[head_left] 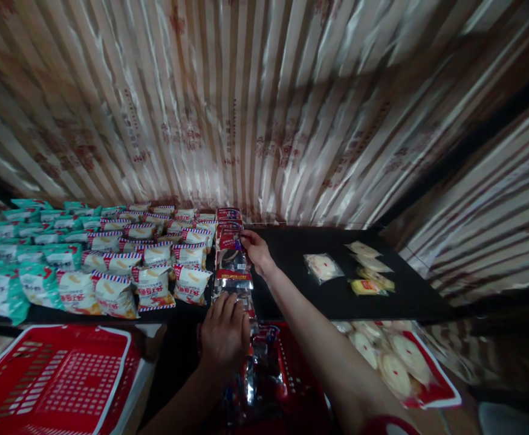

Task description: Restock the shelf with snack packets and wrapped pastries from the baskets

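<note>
Through the head camera, I have both hands over a row of red and dark foil packets (231,258), which runs front to back along the black tabletop (286,254). My left hand (225,329) is palm down at the near end of the row, fingers extended and close together; it seems to rest on the packets rather than grip one. My right hand (257,254) is farther up, at the row's right edge, its fingers partly bent with the tips at a packet; I cannot tell whether they pinch it or only touch it.

Just left of the row stand white snack bags with striped tops (155,287), and beyond them turquoise bags (40,285). Well to the right, a clear-wrapped pale round item (322,267) lies near a yellow packet (372,285). Below the table edge, I see a red perforated basket (71,383) at left, more shiny packets (262,368) beneath my arms, and wrapped pale rounds (395,371) in a red tray (445,389) at right. A striped curtain (246,109) hangs behind.
</note>
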Motion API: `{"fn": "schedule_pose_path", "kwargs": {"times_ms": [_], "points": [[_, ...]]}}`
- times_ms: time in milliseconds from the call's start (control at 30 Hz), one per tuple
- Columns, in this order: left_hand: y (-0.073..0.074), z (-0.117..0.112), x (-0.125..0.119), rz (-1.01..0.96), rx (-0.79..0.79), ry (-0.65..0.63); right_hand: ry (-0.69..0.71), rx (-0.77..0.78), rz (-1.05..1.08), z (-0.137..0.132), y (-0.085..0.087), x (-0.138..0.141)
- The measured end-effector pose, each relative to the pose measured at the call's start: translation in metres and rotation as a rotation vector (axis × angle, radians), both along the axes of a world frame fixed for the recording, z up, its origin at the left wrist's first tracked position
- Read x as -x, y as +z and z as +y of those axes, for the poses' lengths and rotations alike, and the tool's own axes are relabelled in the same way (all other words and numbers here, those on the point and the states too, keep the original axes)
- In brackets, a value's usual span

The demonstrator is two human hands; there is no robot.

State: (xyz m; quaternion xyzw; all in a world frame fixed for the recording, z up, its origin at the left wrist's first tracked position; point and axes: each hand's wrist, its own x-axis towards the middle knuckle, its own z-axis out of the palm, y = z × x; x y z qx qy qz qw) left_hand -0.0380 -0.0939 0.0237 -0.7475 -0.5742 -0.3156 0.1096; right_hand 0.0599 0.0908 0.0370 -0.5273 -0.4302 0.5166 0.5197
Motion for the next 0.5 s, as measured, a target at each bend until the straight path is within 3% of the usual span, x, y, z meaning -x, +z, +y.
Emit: {"fn": "schedule_pose_path", "kwargs": {"times_ms": [233,400,500], "points": [[-0.008,0.0,0.003,-0.006,-0.044,0.002,0.076,-0.03,-0.244,0.011,-0.014,0.002],[-0.011,0.002,0.004,0.013,-0.047,-0.007,0.168,0.035,-0.233,0.012,-0.008,0.003],[-0.011,0.002,0.004,0.009,-0.066,-0.002,0.188,0.048,-0.374,0.01,-0.003,0.002]]}}
